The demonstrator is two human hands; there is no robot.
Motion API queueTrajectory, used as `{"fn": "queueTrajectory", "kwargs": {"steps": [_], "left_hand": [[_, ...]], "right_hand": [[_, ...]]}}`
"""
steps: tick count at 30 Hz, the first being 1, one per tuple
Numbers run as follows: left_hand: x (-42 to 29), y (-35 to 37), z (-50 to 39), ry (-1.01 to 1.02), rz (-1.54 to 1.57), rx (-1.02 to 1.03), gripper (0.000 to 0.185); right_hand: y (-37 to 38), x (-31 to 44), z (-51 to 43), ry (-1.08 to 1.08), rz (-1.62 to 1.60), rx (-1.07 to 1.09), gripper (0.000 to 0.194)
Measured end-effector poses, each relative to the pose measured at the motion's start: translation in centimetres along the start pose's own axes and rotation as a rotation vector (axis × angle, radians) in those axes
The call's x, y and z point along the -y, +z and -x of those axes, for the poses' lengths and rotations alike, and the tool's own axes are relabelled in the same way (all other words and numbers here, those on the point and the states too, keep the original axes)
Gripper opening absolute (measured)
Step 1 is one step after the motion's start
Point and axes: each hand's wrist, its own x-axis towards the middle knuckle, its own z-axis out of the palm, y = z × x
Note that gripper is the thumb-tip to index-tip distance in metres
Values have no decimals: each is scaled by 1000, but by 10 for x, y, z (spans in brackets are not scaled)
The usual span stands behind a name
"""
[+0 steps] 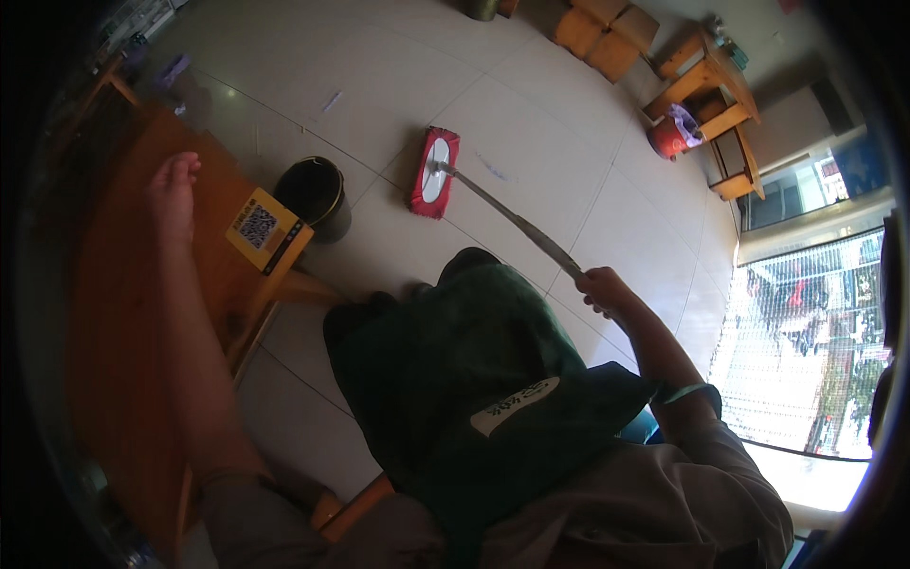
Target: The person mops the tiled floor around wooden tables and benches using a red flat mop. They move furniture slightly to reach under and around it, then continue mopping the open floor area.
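My right hand (603, 290) grips the grey pole (522, 224) of a flat mop. The mop's head, a white plate (436, 171) with a red fringed pad (424, 206), lies flat on the tiled floor ahead of me. Over the wooden table (135, 306) on the left is my left hand (174, 192), its fingers curled together and nothing visible in them. I cannot tell whether it touches the tabletop. A yellow card with a printed code (257, 231) lies at the table's corner. Just beyond that corner stands a dark bucket (316, 199) with a thin handle.
Scraps of litter (332, 100) dot the pale tiles (533, 114). At the upper right are cardboard boxes (604, 35), a wooden table (711, 82), a stool (739, 167) and a red bin (668, 136) with a purple liner. A bright window (803, 348) is on the right.
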Motion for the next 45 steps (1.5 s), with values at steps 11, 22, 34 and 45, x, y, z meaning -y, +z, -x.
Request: {"fn": "queueTrajectory", "kwargs": {"steps": [11,22,34,45], "left_hand": [[-15,7,-4,-60,-166,43,32],[-44,31,10,-71,-376,14,39],[17,5,-33,86,-429,79,42],[-39,23,9,-24,-380,-4,33]], "right_hand": [[-158,-163,200,206,268,-158,30],[-128,-235,276,568,286,47,34],[-37,-121,72,143,169,228,25],[20,103,-55,-54,120,-2,39]]}}
